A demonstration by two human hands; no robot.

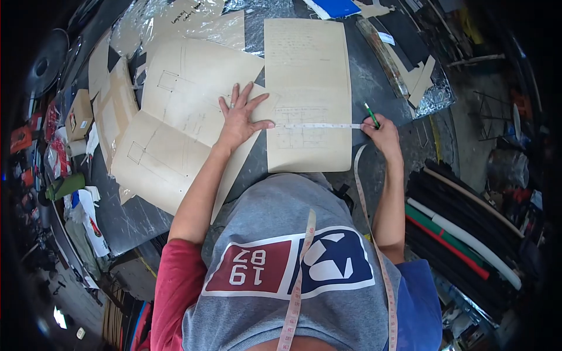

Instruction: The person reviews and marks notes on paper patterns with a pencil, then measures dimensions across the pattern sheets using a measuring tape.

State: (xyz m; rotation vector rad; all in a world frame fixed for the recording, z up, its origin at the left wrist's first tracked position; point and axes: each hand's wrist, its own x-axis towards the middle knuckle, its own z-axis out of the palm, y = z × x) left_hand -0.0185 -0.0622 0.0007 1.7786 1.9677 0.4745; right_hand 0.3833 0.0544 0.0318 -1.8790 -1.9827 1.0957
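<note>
My left hand (239,120) lies with fingers spread on a large tan pattern sheet (170,126) with pencil-drawn outlines. Its thumb reaches the left end of a white tape measure (322,126), stretched flat across a narrower tan sheet (307,76) that bears handwriting and a pencilled diagram. At that sheet's right edge, my right hand (383,136) pinches the tape, with a green pen (371,114) also held in its fingers, tip pointing away from me. From there the tape loops down past my right side, and its other end hangs over my grey shirt (252,210).
The dark work table (374,76) carries more cardboard pieces (120,108), clear plastic film (132,32), a long worn bar (383,58) and a blue item (333,7). Fabric rolls (462,234) are stacked at right; assorted goods crowd the left.
</note>
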